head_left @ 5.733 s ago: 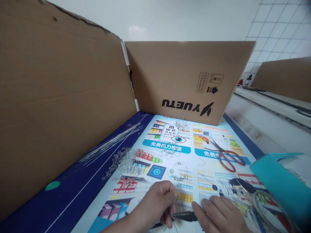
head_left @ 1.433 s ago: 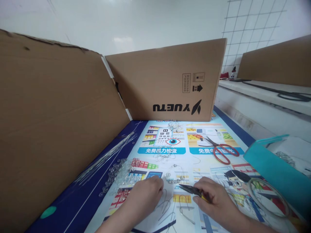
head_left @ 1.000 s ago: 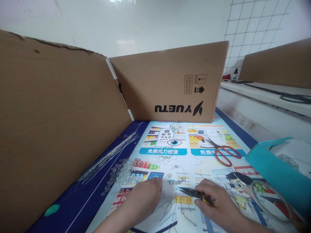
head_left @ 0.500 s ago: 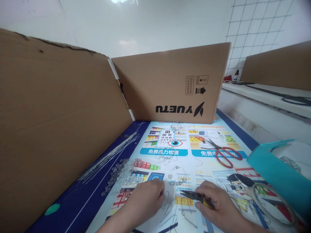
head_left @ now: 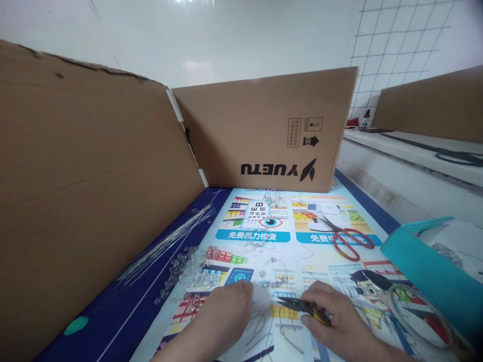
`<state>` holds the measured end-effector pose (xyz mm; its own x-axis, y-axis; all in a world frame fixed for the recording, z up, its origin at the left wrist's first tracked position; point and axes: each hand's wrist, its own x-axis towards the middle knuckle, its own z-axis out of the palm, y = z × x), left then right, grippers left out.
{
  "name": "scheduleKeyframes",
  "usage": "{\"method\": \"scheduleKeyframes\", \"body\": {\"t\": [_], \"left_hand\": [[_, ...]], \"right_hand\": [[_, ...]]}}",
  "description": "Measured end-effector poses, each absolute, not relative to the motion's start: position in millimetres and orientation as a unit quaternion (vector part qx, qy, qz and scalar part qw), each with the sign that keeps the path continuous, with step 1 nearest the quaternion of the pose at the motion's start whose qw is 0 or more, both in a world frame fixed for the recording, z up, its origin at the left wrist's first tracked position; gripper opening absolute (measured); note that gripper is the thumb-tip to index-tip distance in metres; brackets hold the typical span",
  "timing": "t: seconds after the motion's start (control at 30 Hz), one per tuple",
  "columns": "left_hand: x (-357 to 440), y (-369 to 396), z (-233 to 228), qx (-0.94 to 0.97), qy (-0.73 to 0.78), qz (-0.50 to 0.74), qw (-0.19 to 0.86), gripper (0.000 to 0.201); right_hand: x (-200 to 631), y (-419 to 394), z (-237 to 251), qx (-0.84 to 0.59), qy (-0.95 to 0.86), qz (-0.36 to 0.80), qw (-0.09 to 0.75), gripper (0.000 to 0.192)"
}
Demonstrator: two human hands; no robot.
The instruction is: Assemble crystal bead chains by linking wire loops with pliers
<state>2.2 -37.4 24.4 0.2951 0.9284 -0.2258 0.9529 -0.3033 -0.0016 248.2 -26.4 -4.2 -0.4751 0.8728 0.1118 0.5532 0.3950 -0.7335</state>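
Left hand (head_left: 226,311): curled, apart from our other; we cannot tell its grip.
Right hand (head_left: 334,311): clamped round the pliers (head_left: 296,304), near the bent wires (head_left: 292,344).
Change: the pliers have come away from our left hand, likely pausing their work.
Teal box (head_left: 426,276): silvery coil (head_left: 447,254) inside.

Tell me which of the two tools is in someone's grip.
The pliers, with yellow on the handle: the right hand holds them. The red-handled scissors lie farther off, with no hand on them.
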Motion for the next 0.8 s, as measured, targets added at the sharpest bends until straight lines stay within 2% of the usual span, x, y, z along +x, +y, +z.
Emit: {"method": "scheduleKeyframes", "body": {"t": [0.6, 0.8], "left_hand": [[2.7, -36.7, 26.0, 0.814, 0.576, -0.062, 0.054, 0.019], [2.6, -35.7, 20.8, 0.818, 0.567, -0.085, 0.032, 0.025]], "right_hand": [[247.3, -29.5, 1.1, -0.445, -0.798, 0.320, 0.250, 0.016], [247.0, -28.7, 1.3, -0.444, -0.801, 0.310, 0.255, 0.016]]}}
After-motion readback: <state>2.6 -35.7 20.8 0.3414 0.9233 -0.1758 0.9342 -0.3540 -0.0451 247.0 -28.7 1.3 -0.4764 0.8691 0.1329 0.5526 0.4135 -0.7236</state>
